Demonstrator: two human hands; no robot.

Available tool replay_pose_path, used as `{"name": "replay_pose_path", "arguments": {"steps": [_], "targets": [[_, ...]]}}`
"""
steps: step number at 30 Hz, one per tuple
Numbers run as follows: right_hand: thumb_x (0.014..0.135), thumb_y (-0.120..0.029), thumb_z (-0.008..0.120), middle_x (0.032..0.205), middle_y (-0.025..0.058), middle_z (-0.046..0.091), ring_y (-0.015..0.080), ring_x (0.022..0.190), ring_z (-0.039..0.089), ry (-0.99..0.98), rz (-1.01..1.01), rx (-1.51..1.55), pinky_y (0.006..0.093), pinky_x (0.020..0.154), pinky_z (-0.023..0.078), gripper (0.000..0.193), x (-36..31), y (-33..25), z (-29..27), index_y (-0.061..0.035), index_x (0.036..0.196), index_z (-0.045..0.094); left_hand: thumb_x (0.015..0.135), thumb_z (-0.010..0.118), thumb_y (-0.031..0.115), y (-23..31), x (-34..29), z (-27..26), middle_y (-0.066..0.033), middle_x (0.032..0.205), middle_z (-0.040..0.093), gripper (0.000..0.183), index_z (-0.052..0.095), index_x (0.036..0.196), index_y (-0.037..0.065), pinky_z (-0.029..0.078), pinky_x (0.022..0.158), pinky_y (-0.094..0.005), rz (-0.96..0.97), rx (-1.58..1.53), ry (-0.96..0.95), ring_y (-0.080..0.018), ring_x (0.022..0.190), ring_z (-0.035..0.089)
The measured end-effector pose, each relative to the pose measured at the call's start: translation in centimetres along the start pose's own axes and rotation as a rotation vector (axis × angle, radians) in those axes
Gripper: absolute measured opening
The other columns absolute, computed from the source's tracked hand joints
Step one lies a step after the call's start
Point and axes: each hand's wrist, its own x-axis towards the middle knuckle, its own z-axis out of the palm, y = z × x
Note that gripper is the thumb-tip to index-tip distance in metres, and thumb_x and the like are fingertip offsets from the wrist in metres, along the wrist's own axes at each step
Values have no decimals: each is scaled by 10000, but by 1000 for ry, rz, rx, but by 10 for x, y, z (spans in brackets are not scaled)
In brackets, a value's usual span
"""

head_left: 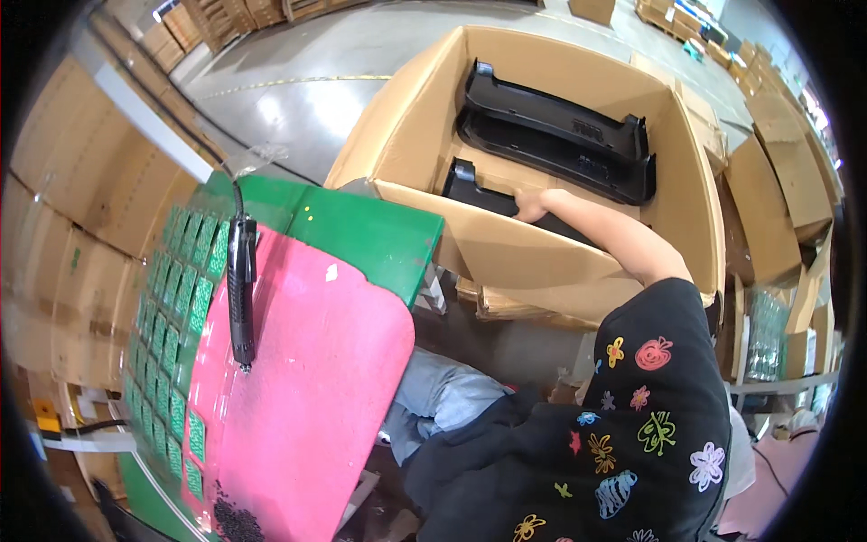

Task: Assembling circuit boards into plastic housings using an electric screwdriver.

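Note:
My right hand (535, 206) reaches over the near wall of a big cardboard box (433, 90). Its fingers are closed around the edge of a long black plastic part (474, 191) lying along that wall. The box wall hides much of this part and some of my fingers. Farther back in the box lie two more long black plastic parts (560, 117) with raised ends, one close beside the other. My left hand is out of view.
Left of me, a pink mat (316, 379) covers part of a green tabletop (370, 230). A black electric screwdriver (241, 289) hangs above it, near rows of small green pieces (172, 343) and a pile of small black screws (237, 519). Cardboard boxes (781, 172) stand at right.

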Motion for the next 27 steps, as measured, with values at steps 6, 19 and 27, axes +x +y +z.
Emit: {"name": "replay_pose_path", "arguments": {"steps": [6, 19, 27], "targets": [[917, -363, 578, 1085, 230, 680, 378, 1021, 648, 177, -45, 55, 441, 874, 507, 451, 19, 43, 10, 47, 1076, 673, 838, 705, 425, -79, 37, -53, -156, 978, 637, 466, 603, 1001, 1, 472, 899, -504, -225, -664, -22, -260, 978, 608], [976, -272, 391, 977, 283, 637, 448, 948, 594, 1836, 159, 410, 512, 820, 457, 374, -104, 95, -207, 9, 963, 637, 1003, 505, 297, -130, 61, -89, -158, 720, 596, 355, 679, 937, -5, 453, 603, -489, 646, 949, -73, -386, 678, 547], [955, -173, 616, 1099, 130, 655, 162, 941, 674, 781, -686, 1513, 260, 887, 567, 278, -210, 6, -248, 9, 1163, 593, 965, 545, 136, 75, 11, 169, -93, 1113, 653, 312, 606, 1219, -34, 477, 891, -294, -186, 124, -366, -164, 1031, 607]]}}
